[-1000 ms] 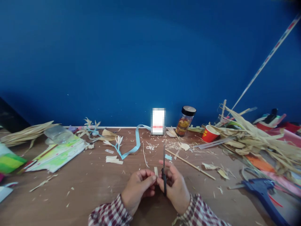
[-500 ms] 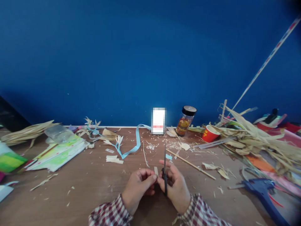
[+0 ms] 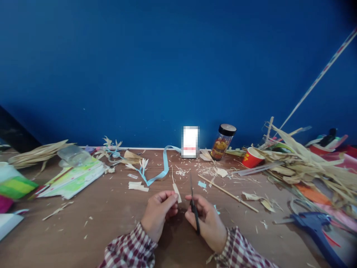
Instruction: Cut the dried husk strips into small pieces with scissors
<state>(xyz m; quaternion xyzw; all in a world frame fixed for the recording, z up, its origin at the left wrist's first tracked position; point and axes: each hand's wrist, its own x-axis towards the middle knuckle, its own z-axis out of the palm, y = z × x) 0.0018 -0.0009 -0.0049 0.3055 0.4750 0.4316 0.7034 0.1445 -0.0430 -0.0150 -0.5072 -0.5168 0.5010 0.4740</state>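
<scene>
Between thumb and forefinger, my left hand (image 3: 161,211) pinches a small pale strip of dried husk (image 3: 176,192) that slants upward. My right hand (image 3: 208,219) is closed on dark-handled scissors (image 3: 194,210), their blades pointing away from me and looking shut. The two hands are a little apart, and the scissors do not touch the strip. Past them lie a light blue ribbon (image 3: 165,163), a little husk flower on a blue stem (image 3: 143,169), several cut husk pieces (image 3: 138,186) and a thin wooden stick (image 3: 228,193).
A blue glue gun (image 3: 314,223) lies at right, below a heap of dried husks (image 3: 295,163). A red paper cup (image 3: 252,158) and a lidded jar (image 3: 222,143) stand farther back. Painted paper (image 3: 74,178) and a clear plastic cup (image 3: 74,156) lie left. Scraps litter the table (image 3: 111,219).
My left hand has moved left and slightly away, taking the husk strip from beside the scissors. The strip now shows more of its length. My right hand keeps the scissors, tilted slightly more leftward.
</scene>
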